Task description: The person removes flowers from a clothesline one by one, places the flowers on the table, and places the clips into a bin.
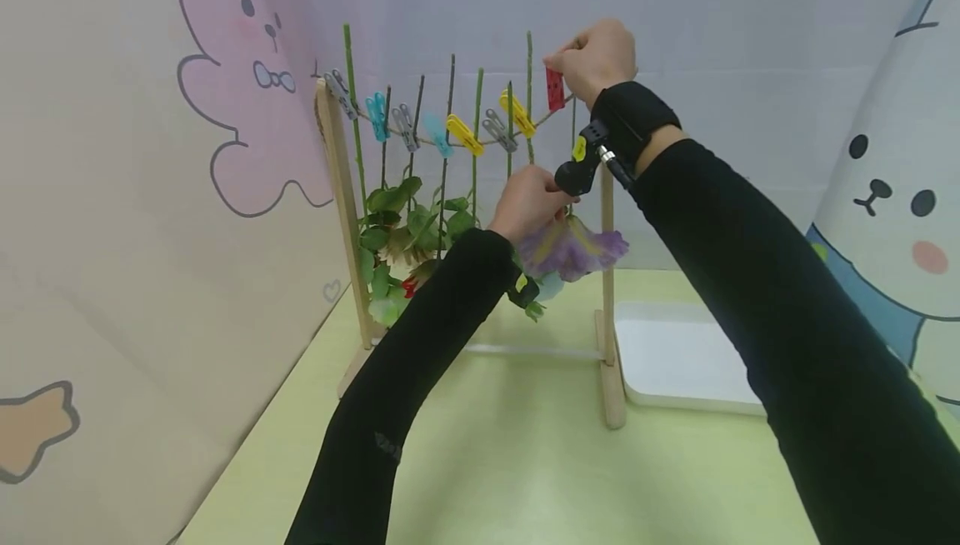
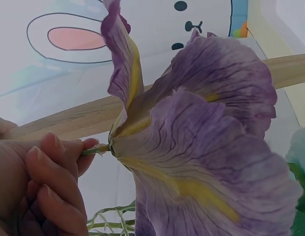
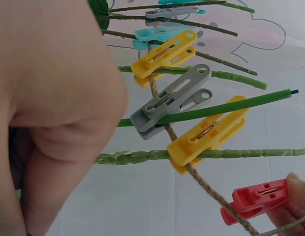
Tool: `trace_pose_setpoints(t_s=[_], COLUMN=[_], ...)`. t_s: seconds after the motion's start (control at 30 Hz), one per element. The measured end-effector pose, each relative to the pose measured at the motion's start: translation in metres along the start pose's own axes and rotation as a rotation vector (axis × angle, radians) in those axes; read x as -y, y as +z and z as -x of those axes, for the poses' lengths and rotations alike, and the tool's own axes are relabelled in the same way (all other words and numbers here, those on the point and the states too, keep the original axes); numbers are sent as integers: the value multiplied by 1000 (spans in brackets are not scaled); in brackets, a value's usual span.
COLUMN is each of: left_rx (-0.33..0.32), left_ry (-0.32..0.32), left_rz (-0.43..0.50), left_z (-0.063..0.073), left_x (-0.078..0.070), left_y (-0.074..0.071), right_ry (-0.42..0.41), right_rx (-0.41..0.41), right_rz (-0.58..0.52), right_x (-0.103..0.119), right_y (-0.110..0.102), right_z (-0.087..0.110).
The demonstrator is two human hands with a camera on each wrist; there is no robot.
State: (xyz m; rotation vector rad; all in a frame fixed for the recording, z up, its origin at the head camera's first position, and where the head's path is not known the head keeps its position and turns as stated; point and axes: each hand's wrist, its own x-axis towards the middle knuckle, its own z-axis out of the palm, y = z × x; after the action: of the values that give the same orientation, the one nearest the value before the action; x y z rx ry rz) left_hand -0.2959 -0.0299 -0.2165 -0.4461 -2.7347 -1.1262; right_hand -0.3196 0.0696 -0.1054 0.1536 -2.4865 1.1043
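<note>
My right hand (image 1: pixel 600 57) is raised at the rack's right end and pinches a red clothespin (image 1: pixel 555 89) by its handles. In the right wrist view the clothespin's jaws sit at the twine (image 3: pixel 211 191), and a thin green stem (image 3: pixel 290 225) passes just below it. Lower down, my left hand (image 1: pixel 527 202) pinches the stem of a purple artificial flower (image 2: pixel 206 128) just behind its bloom. The bloom hangs upside down, its petals veined and yellow at the base. My left hand also fills the near left side of the right wrist view.
Yellow, grey and blue clothespins (image 1: pixel 465 135) hold several flower stems upside down along the twine. Leaves and blooms (image 1: pixel 390 237) hang below, partly behind my left arm. The wooden rack (image 1: pixel 341 195) stands on a pale green table (image 1: pixel 525 462). A white tray (image 1: pixel 675 395) lies to its right.
</note>
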Motion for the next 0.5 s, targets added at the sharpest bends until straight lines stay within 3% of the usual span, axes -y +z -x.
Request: trace_pose_setpoints(t_s=[0.27, 0.5], left_rx=[43, 93], left_ry=[-35, -28], left_rz=[-29, -49], left_z=[4, 22], left_x=[-2, -2], left_y=[3, 8], right_ry=[19, 35], right_rx=[-56, -201], right_rz=[-111, -298], right_x=[-7, -14], right_y=[-1, -10], right_z=[-6, -14])
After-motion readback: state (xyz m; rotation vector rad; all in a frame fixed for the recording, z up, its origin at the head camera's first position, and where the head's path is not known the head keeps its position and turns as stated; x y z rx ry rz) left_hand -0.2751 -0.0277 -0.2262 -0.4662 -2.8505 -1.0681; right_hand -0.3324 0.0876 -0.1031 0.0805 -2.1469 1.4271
